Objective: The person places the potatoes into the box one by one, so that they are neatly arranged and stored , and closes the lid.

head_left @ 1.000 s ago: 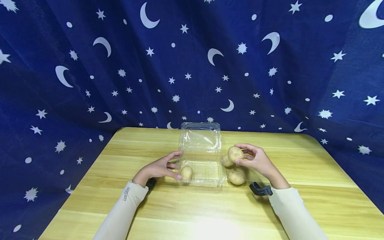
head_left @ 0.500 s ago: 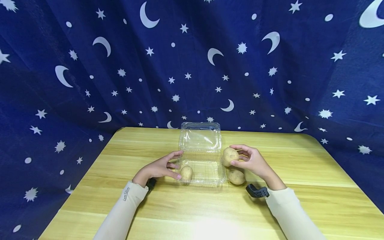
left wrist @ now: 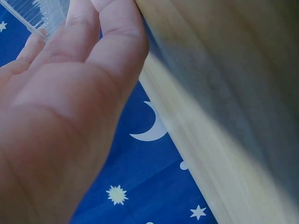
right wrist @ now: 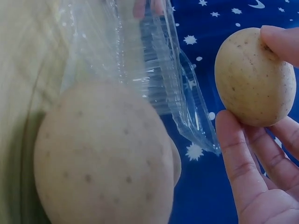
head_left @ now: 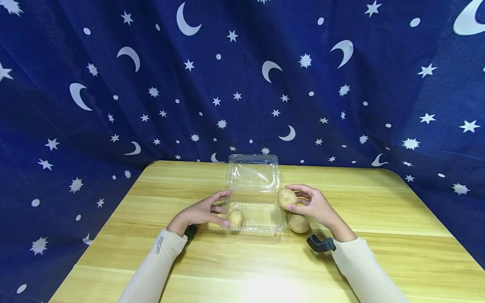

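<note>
A clear plastic clamshell container stands with its lid raised at the back. One potato lies in its left end. My left hand holds the container's left side, thumb at the near corner and forefinger at the far one. My right hand pinches a second potato between thumb and fingertips, at the container's right rim. In the right wrist view, this held potato hangs beside the plastic. A nearer potato fills the foreground there, with another potato peeking out behind it.
On the table, one potato lies just right of the container, under my right hand. The wooden table ends at a dark blue curtain with moons and stars. A black strap sits on my right wrist.
My right hand has carried its potato left and slightly lower, up to the container's right rim. It now covers the potato behind it in the head view. My left hand stays put.
</note>
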Action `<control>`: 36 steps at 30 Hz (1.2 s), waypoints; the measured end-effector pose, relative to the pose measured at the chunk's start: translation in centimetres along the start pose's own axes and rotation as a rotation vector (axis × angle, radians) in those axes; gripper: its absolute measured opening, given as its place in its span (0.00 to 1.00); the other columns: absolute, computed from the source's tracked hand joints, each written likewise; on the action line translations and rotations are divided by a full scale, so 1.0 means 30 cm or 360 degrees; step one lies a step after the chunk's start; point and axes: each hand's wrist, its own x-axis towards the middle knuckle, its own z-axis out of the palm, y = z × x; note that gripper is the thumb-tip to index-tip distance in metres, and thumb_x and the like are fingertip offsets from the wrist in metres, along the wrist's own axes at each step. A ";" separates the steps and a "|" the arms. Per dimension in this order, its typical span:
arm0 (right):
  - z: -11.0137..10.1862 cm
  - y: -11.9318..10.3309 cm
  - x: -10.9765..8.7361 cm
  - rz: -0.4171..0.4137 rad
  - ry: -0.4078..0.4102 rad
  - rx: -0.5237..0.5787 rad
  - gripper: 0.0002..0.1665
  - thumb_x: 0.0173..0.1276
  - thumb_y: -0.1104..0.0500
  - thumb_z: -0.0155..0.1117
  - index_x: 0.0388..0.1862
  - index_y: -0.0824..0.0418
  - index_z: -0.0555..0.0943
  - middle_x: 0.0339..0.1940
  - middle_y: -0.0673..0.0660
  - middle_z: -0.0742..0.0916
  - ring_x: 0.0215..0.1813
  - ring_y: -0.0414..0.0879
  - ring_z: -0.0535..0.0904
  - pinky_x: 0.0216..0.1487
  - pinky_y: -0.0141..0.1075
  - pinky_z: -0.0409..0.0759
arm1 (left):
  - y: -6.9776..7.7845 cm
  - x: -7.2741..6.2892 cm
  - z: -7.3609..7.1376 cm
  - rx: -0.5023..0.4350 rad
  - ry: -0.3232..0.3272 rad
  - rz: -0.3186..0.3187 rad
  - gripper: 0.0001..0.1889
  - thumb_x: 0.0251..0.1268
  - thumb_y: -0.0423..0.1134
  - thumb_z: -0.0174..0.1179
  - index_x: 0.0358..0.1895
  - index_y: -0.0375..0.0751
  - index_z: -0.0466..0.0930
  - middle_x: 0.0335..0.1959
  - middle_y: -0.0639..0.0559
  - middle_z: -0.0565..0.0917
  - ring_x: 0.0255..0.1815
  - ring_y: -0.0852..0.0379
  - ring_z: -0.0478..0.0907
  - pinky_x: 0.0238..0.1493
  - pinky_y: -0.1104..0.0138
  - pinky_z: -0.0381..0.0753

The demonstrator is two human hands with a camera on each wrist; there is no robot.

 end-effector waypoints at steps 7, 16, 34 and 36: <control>0.020 -0.006 0.004 -0.0031 -0.0002 0.0004 0.32 0.66 0.76 0.74 0.67 0.83 0.75 0.63 0.79 0.82 0.52 0.37 0.85 0.57 0.30 0.85 | 0.001 0.000 -0.002 0.0011 0.0006 -0.0004 0.55 0.67 0.35 0.77 0.89 0.39 0.48 0.86 0.31 0.54 0.77 0.30 0.70 0.71 0.43 0.77; 0.045 -0.013 0.009 -0.0005 -0.0014 0.0035 0.33 0.67 0.75 0.74 0.68 0.83 0.75 0.65 0.80 0.80 0.53 0.36 0.85 0.57 0.29 0.85 | -0.003 0.001 -0.004 0.0001 0.0003 -0.0001 0.54 0.67 0.35 0.77 0.89 0.39 0.48 0.87 0.31 0.54 0.77 0.29 0.70 0.71 0.42 0.77; 0.081 -0.017 0.023 0.0102 0.0024 -0.0042 0.34 0.66 0.73 0.76 0.70 0.80 0.76 0.64 0.77 0.83 0.55 0.51 0.86 0.54 0.30 0.86 | 0.001 0.000 -0.002 -0.0002 0.0002 -0.0011 0.54 0.67 0.34 0.76 0.89 0.39 0.48 0.87 0.31 0.54 0.77 0.30 0.70 0.71 0.43 0.77; 0.085 -0.017 0.024 0.0107 0.0031 -0.0051 0.34 0.66 0.73 0.76 0.70 0.80 0.76 0.64 0.77 0.83 0.56 0.54 0.86 0.54 0.30 0.86 | 0.000 0.000 -0.002 -0.0007 0.0001 -0.0010 0.54 0.67 0.34 0.76 0.89 0.40 0.48 0.87 0.31 0.54 0.77 0.29 0.70 0.71 0.43 0.77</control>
